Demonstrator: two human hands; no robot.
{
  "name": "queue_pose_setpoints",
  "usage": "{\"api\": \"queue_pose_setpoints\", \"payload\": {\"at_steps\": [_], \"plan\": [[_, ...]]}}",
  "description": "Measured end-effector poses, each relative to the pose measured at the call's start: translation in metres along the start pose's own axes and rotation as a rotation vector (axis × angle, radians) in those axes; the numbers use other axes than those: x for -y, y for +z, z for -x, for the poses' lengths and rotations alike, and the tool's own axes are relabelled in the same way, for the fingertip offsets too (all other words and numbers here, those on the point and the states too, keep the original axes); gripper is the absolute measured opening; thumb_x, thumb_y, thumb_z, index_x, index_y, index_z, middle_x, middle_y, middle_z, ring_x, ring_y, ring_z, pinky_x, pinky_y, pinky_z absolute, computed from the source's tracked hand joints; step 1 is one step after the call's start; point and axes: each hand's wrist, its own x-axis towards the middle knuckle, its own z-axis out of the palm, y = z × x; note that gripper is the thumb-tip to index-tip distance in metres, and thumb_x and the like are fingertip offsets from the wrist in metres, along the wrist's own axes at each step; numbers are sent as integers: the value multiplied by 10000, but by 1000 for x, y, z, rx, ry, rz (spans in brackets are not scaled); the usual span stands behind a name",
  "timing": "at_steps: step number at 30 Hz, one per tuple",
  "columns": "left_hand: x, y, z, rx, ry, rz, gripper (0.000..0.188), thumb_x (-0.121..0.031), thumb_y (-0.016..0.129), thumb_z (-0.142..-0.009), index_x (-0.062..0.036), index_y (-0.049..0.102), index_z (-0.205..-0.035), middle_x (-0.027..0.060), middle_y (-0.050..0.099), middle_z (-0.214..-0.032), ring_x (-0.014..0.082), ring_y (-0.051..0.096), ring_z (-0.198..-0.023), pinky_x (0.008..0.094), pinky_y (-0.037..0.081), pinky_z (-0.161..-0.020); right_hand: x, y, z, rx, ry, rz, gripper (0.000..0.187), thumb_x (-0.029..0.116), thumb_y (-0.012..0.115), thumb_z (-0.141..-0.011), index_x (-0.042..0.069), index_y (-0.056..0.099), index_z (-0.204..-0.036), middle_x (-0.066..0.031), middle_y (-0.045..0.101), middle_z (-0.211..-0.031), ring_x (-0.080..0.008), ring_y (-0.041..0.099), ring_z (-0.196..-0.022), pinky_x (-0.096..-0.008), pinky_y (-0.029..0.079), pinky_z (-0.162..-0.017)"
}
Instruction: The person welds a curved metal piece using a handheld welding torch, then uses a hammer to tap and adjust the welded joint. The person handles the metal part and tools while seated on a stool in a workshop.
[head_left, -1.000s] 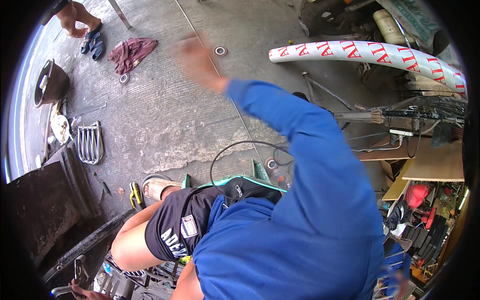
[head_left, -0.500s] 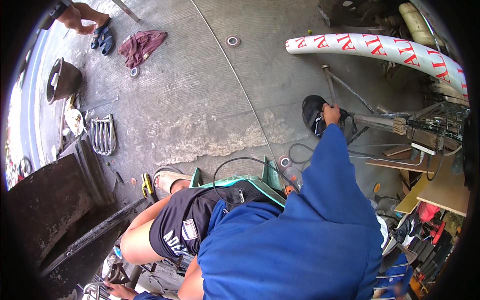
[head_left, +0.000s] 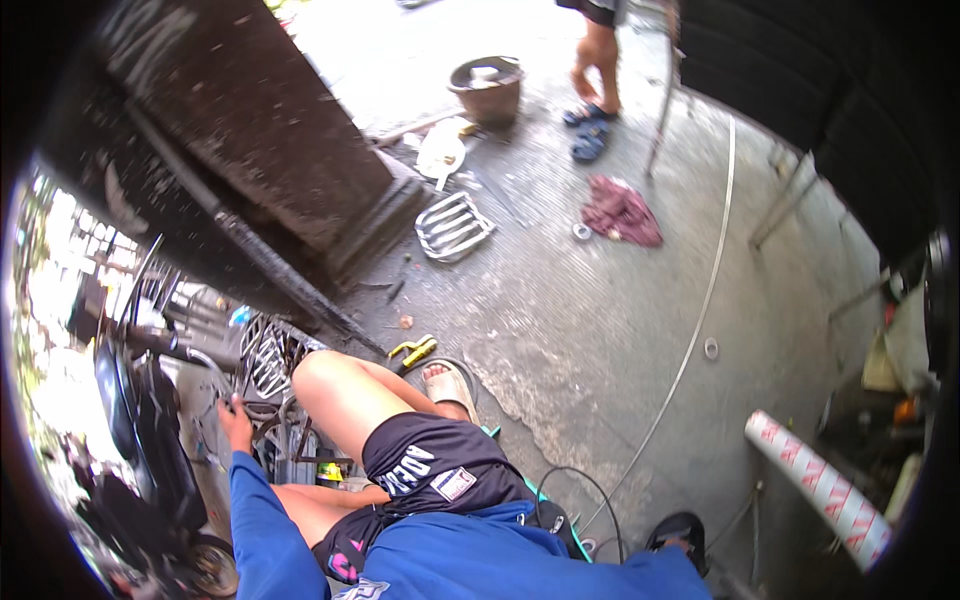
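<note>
My left hand (head_left: 237, 428) reaches out on the left, its fingers closed at the end of a curved grey metal tube (head_left: 212, 368). Just beyond it stand several metal racks of bent bars (head_left: 268, 362). Low on the right, my right hand (head_left: 684, 543) shows only in part past the blue sleeve, against a rounded black object (head_left: 675, 527) that it appears to grip. The kind of that object is hard to make out. By my beige slipper (head_left: 447, 390) lies a yellow clamp-like tool (head_left: 415, 350).
A rusty dark metal body (head_left: 250, 130) stands at the upper left, a motorcycle (head_left: 150, 420) below it. On the concrete floor lie a bar grille (head_left: 455, 227), a maroon cloth (head_left: 620, 212) and a long cable (head_left: 708, 300). Farther off are a bucket (head_left: 490, 100) and another person's sandalled feet (head_left: 590, 135).
The view has swung left, bringing the racks and motorcycle into sight. My left arm now shows more fully. My right hand and the black object sit closer to the lower edge.
</note>
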Motion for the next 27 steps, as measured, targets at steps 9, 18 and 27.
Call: {"api": "queue_pose_setpoints", "payload": {"at_steps": [9, 18, 27], "plan": [[29, 19, 24, -21, 13, 148, 561, -395, 591, -1063, 126, 564, -1271, 273, 691, -1115, 361, 649, -1073, 458, 467, -993, 62, 7, 4, 53, -151, 127, 421, 383, 637, -950, 91, 735, -1238, -161, 713, -1279, -326, 637, -1256, -393, 495, -1059], [18, 11, 41, 173, 1, -120, 726, -528, 538, -1063, 138, 535, -1354, 302, 591, -1393, 405, 603, -1221, 474, 444, -1088, -27, 35, -49, 28, 286, 104, 391, 365, 638, -991, 121, 721, -1286, -127, 713, -1294, -288, 626, -1286, -359, 492, -1064], [14, 12, 59, 210, 19, -67, 610, -490, 527, -1076, 94, 620, -1223, 275, 670, -1196, 370, 644, -1049, 476, 499, -954, -4, 44, 2, 204, 109, 179, 401, 314, 745, -838, 86, 754, -1168, -198, 685, -1321, -411, 653, -1215, -448, 519, -1057]]}}
